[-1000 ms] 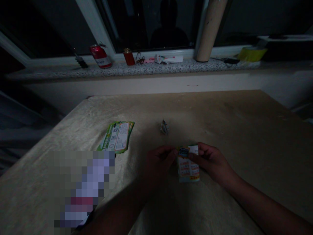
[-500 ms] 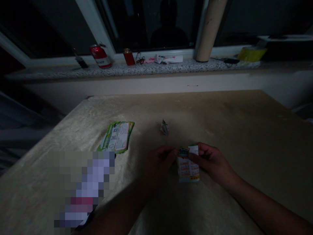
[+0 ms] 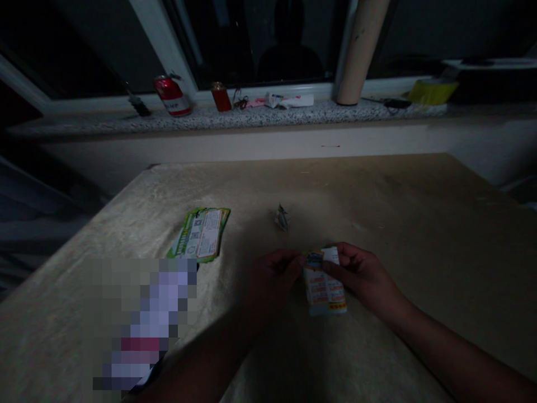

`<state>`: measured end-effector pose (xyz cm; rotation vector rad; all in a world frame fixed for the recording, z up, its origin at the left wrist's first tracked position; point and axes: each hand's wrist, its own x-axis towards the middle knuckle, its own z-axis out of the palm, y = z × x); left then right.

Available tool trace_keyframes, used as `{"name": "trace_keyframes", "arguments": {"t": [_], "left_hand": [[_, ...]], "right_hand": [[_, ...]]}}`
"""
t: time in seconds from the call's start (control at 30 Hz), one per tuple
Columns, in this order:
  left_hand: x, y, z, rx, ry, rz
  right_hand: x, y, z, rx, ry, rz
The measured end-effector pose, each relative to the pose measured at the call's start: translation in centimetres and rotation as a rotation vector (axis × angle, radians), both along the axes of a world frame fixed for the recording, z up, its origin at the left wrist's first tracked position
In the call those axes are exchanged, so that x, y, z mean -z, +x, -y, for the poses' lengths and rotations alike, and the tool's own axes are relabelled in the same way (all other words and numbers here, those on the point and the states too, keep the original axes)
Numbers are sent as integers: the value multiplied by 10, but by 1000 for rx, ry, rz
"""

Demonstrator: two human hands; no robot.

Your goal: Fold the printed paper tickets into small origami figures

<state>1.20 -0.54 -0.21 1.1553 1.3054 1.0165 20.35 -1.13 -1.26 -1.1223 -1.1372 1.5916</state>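
Note:
Both hands grip a small printed packet (image 3: 325, 288), white with orange-red lettering and a dark picture near its top. My left hand (image 3: 274, 277) pinches its upper left edge. On the upper right side, my right hand (image 3: 363, 268) has its thumb across the front and its fingers behind. The lower part of the packet hangs free. Beyond the hands lies a small crumpled wrapper (image 3: 282, 218) on the table. To the left rests a green packet (image 3: 203, 235) with a white printed panel.
A blurred-out purple-white object (image 3: 155, 319) lies at the left of the table (image 3: 403, 207). Along the stone windowsill stand a red can (image 3: 171, 96), a red jar (image 3: 221, 97), a white tube (image 3: 297, 101), a cardboard tube (image 3: 361, 53) and a yellow object (image 3: 432, 92).
The packet's lower end has swung slightly to the right and toward me. My right hand has shifted a little; my left hand keeps its place.

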Motion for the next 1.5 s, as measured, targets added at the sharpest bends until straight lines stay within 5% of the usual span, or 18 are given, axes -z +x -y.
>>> {"name": "trace_keyframes", "arguments": {"t": [1.5], "left_hand": [[-1,1,0,-49,10,-63]], "right_hand": [[1,-4,4,-58,-172,-48]]}}
